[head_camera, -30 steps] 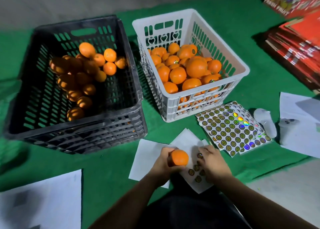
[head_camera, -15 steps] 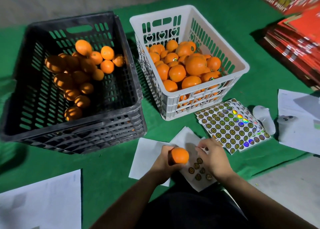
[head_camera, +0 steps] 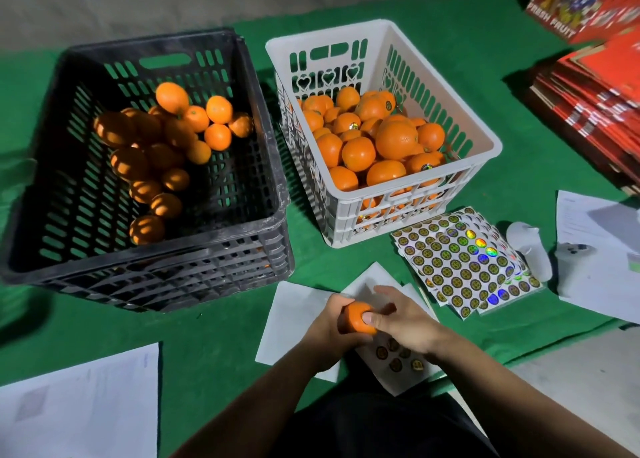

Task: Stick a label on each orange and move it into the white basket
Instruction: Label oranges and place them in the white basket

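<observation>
A green cloth (head_camera: pixel 214 336) covers the surface, with a bare grey wall or floor beyond it; the light is dim and patchy. The black crate (head_camera: pixel 263 167) on the left holds the unlabelled oranges (head_camera: pixel 166 146), and just beside it the white basket (head_camera: pixel 485 139) is heaped with fruit, some showing stickers. Red cartons (head_camera: pixel 595 87) are stacked at the right edge, and white papers lie at the near left and right. A fanned stack of label sheets (head_camera: pixel 464 260) lies in front of the basket.

The left hand (head_camera: pixel 322 333) grasps one orange (head_camera: pixel 356 319) from below, over a partly used sheet (head_camera: pixel 398 357). The right hand (head_camera: pixel 405 322) presses its thumb on the fruit's top; the label itself is hidden.

Likely risks: pressed on dimpled peel, the label could lift at an edge or wrinkle, and an orange dropped onto the heaped basket might roll off.
</observation>
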